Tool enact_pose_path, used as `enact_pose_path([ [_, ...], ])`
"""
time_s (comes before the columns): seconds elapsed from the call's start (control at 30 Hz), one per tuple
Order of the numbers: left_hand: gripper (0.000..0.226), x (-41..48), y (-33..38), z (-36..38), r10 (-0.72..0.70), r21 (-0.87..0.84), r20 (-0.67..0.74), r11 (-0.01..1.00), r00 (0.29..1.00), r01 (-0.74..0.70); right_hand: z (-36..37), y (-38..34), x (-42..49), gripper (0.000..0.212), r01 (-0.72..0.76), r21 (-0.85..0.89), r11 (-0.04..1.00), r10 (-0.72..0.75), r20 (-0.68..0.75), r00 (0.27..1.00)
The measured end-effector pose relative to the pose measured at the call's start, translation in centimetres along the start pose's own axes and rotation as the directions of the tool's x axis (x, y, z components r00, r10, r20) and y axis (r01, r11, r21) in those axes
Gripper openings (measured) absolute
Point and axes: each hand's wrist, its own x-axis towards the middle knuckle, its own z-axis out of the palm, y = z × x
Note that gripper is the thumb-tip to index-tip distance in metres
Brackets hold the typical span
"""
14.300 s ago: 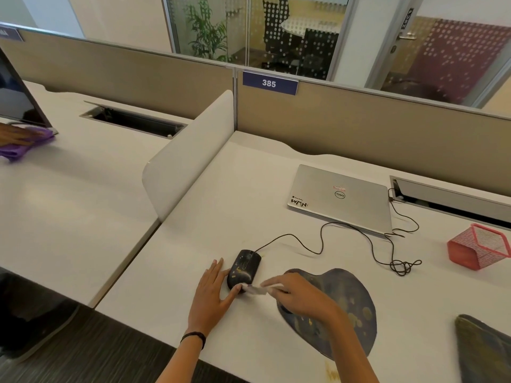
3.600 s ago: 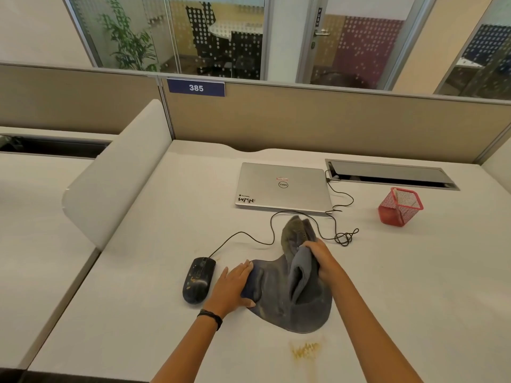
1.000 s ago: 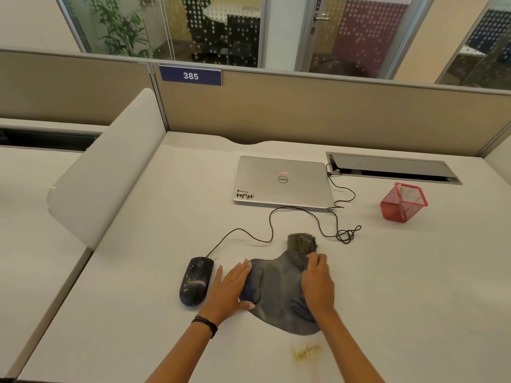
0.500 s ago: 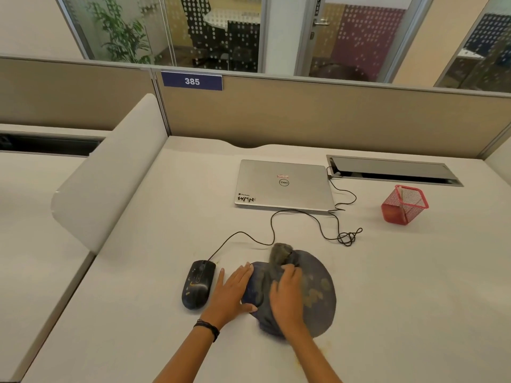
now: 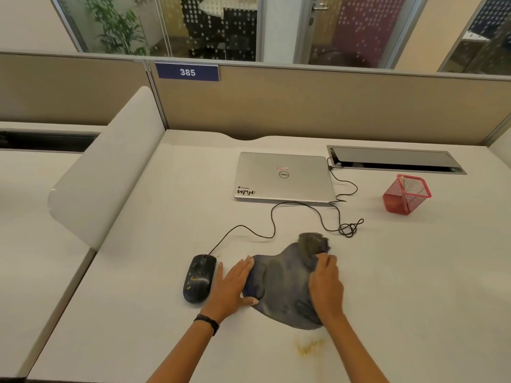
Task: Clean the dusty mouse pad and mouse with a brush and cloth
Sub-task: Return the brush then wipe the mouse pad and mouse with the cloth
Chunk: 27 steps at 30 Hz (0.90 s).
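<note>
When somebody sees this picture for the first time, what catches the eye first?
Two hands at the near middle of the desk: the left hand lies flat on the left edge of the dark mouse pad, the right hand holds a bunched grey cloth on it. Beside the left hand sits a stained black mouse; behind, a shut silver laptop.

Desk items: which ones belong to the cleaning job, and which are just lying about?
In the job: mouse pad, cloth, mouse, left hand pressing the pad's edge, right hand holding the cloth.
Lying about: laptop, red mesh pen holder.
</note>
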Motion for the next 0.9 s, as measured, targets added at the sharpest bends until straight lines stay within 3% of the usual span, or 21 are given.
enact_pose_path([
  [0.17,0.092,0.1,0.1,0.1,-0.010,0.037,0.008,0.999,1.000,0.010,-0.9,2.6,1.6,0.032,-0.073,0.001,0.997,0.073,0.006,0.997],
  [0.3,0.093,0.0,0.3,-0.1,-0.017,0.018,0.009,1.000,1.000,0.017,-0.5,-0.9,0.7,0.034,-0.078,0.284,0.956,0.066,0.051,0.997],
  [0.4,0.092,-0.2,0.6,-0.3,-0.017,-0.009,-0.002,1.000,1.000,0.017,0.7,-5.6,-1.5,0.031,0.026,0.379,0.925,-0.059,0.077,0.995],
  [0.53,0.082,-0.3,0.6,-0.5,-0.011,-0.020,-0.038,1.000,0.999,0.010,3.0,-9.1,-4.1,0.034,0.180,0.165,0.970,-0.206,0.155,0.966],
  [0.77,0.094,-0.1,0.2,0.0,-0.014,-0.034,-0.003,0.999,1.000,0.014,2.0,-5.2,-1.1,0.025,0.151,0.040,0.988,-0.153,0.037,0.988],
  [0.9,0.093,0.2,0.0,0.2,-0.017,-0.019,0.004,1.000,1.000,0.017,0.4,-0.4,2.0,0.029,0.019,-0.003,1.000,-0.019,0.036,0.999],
])
